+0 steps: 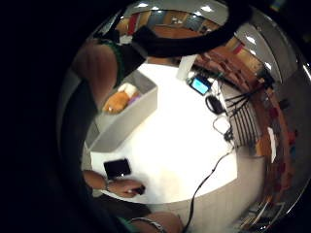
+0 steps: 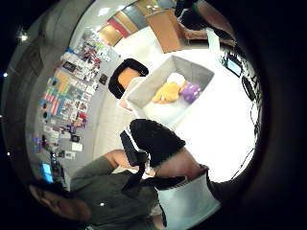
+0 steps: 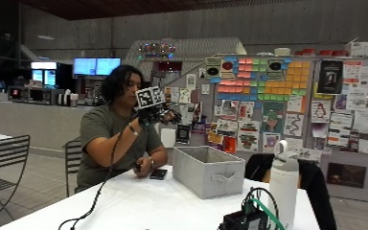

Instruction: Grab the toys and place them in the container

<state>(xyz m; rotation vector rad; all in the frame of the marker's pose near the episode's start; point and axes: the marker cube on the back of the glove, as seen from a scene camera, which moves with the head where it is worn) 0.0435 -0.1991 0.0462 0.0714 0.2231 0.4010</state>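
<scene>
Outside view: boxy grey fabric container, raised gloved hand above.

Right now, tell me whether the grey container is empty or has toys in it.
Not empty. The thumb side palm view looks down into the grey container: an orange plush toy and a purple toy lie inside.

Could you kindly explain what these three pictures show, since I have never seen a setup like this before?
There is no machine here: a person at a white table wears a black glove on the right hand, raised in the air. Two round pictures come from small cameras on that palm, looking down; the third is from a camera across the table. On the table stand a grey container, a white bottle and a dark phone. Inside the container lie an orange toy and a purple toy. The hand seems to hold nothing.
</scene>
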